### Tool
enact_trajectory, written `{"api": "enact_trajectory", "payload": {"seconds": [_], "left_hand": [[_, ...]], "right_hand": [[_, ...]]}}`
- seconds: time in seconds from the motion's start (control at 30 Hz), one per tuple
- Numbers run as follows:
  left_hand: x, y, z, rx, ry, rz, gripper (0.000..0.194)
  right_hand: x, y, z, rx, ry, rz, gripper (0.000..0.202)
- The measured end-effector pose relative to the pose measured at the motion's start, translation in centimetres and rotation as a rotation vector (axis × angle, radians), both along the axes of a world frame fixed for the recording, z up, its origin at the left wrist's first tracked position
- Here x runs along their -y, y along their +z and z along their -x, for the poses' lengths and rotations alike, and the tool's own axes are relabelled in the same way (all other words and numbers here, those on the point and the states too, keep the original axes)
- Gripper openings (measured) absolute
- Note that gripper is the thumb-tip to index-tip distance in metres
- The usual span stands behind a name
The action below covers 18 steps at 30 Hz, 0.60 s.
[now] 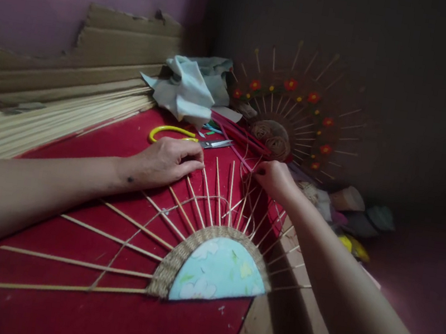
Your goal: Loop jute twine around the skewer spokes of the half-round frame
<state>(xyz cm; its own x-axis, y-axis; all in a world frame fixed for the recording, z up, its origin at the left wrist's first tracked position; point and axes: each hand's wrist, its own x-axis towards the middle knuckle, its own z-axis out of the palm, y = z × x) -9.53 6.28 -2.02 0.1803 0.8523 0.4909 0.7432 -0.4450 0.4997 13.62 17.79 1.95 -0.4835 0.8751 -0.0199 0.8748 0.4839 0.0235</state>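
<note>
Half-round fan frame (223, 271) is lying on red tabletop (55, 318), floral blue centre showing, sticks (166, 217) fanning outward; twine (126, 241) is running in an arc across them. Left hand (166, 162) is pinching a stick tip, thumb and forefinger nearly meeting. Right hand (277, 180) is bunching its fingertips together on twine, near the stick ends. Yellow-handled scissors (214, 144) are lying just beyond the left hand
</note>
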Motion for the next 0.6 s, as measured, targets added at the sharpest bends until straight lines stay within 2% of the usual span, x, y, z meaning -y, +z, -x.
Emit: {"api": "enact_trajectory", "payload": {"seconds": [0.17, 0.37, 0.6], "left_hand": [[0.0, -0.2, 0.1, 0.011, -0.015, -0.003, 0.02], [0.0, -0.2, -0.1, 0.001, -0.018, -0.009, 0.02], [0.1, -0.2, -0.1, -0.014, -0.015, -0.003, 0.019]], "right_hand": [[-1.5, -0.6, 0.1, -0.003, -0.057, -0.043, 0.024], [-2.3, -0.3, 0.4, -0.037, -0.136, -0.113, 0.026], [-2.8, 0.6, 0.2, -0.253, -0.144, -0.172, 0.017]]}}
